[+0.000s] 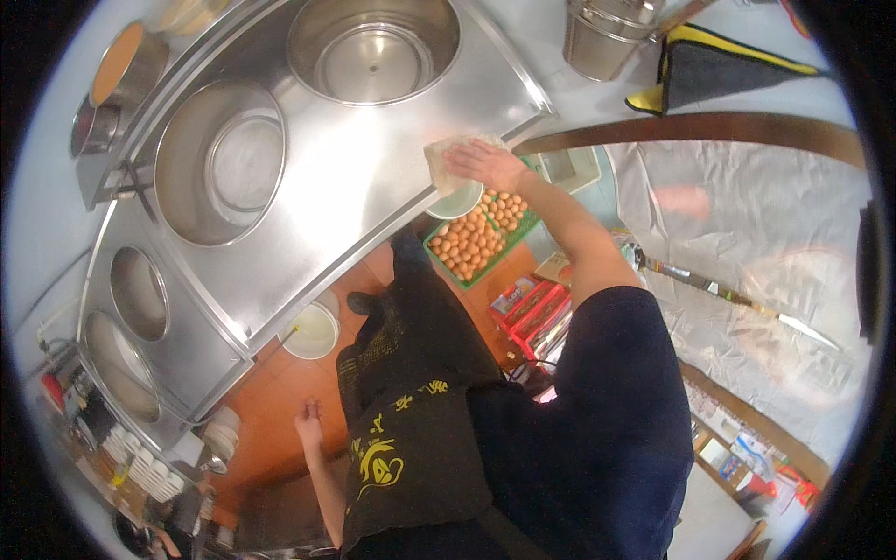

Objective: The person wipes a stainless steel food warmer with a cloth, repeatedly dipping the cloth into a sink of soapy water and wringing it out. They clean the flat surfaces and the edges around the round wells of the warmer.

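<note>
My right hand [483, 162] presses flat on a pale beige cloth [439, 164], fingers extended, at the right front corner of the stainless steel counter [392, 150]. Part of the cloth hangs past the counter's edge. Two large round steel wells are sunk into this counter: one [245, 164] on the left, the other [374, 59] at the far side. Low at my side, over the tiled floor, hangs my left hand [308, 421]; it touches nothing that I can see, and its fingers are small and blurred.
Below the counter edge are a pale round container [458, 201] and green crates of brown eggs [467, 245]. A white bucket [311, 332] stands on the floor. Rightward are red boxes [535, 318], a foil-like covered surface [756, 231] with a long knife [805, 329], and a grey-yellow cloth [721, 70].
</note>
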